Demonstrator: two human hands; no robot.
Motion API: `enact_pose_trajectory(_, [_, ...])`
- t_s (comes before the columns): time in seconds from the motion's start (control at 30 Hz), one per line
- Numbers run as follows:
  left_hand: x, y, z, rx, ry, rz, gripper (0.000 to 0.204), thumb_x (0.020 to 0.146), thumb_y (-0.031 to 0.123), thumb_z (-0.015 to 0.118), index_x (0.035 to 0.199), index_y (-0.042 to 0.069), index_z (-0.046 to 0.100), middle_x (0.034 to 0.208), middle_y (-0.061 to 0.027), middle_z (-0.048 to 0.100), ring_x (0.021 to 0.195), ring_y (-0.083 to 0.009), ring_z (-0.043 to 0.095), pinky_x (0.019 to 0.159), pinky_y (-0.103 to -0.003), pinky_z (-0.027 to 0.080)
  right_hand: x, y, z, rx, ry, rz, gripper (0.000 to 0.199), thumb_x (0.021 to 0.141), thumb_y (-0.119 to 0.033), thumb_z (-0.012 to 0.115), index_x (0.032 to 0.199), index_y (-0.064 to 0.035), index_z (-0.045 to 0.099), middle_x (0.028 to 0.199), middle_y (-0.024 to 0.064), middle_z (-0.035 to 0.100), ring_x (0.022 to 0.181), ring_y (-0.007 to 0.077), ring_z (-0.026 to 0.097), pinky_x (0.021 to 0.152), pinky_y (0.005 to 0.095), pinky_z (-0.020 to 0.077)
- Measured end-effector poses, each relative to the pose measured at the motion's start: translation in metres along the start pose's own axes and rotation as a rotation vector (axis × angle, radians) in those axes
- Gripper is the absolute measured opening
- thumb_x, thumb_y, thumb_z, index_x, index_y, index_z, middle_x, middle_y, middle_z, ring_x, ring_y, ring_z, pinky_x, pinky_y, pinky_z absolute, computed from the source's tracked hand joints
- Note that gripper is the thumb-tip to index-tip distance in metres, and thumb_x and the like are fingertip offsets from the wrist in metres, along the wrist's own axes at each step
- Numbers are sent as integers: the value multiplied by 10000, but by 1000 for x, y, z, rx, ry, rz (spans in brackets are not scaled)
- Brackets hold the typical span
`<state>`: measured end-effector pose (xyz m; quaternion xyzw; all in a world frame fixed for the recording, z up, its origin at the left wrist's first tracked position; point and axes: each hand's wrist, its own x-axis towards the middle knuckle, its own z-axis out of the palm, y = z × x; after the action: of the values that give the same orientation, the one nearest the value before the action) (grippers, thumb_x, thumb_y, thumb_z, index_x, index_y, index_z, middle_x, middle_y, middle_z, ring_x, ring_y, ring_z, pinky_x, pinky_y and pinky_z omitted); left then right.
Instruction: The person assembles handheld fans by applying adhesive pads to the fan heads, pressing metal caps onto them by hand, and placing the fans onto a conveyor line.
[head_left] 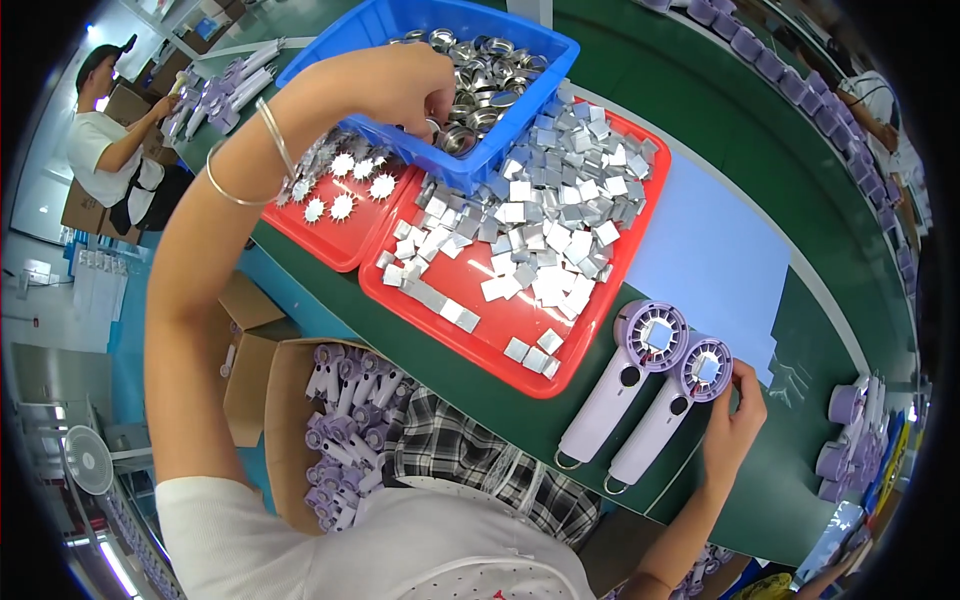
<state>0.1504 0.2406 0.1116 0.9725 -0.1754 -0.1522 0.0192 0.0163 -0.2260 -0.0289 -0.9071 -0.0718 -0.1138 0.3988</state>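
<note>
My left hand (415,92) reaches into a blue plastic bin (470,178) full of shiny round metal rings (495,75). Its fingers are curled, and a metal ring (433,128) shows at the fingertips; the finger pads are partly hidden. Two lilac handheld fans lie side by side on the green table, heads away from me. The left fan (608,405) and the right fan (655,432) each have a small silvery square on the middle of the open head. My right hand (735,415) grips the rim of the right fan's head between thumb and fingers.
A red tray (440,345) of silvery square plates and a smaller red tray (325,250) of spiky metal pieces sit beneath the bin. Boxed fans (345,430) stand by my lap. A blue sheet (710,260) lies right; a co-worker (120,150) is far left.
</note>
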Motion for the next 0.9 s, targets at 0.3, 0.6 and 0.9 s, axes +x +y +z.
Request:
enact_pose_trajectory(0.3, [-4,10,0,94,15,-66,203,670,72,794,855,15,732,775,-118,709,747,-242,697,677,-355,552,4,-6,2,-28,-43,8,152,908,14,564,1032,57,641,908,173,677,820,282,654,774,355,503])
enact_pose_trajectory(0.6, [-41,54,20,-1076,331,31,134,891,85,717,988,4,671,875,-28,670,804,-85,622,709,-245,531,-1,-24,-9,55,304,-60,169,942,5,584,1103,47,616,1049,120,631,971,217,624,918,330,482])
enact_pose_trajectory(0.9, [-39,132,87,-1410,523,152,168,909,-46,587,1048,-43,681,1005,-110,648,813,-173,670,669,-285,544,-13,-60,1,50,138,-295,206,876,58,624,1081,45,640,1062,166,644,1006,283,613,918,364,482])
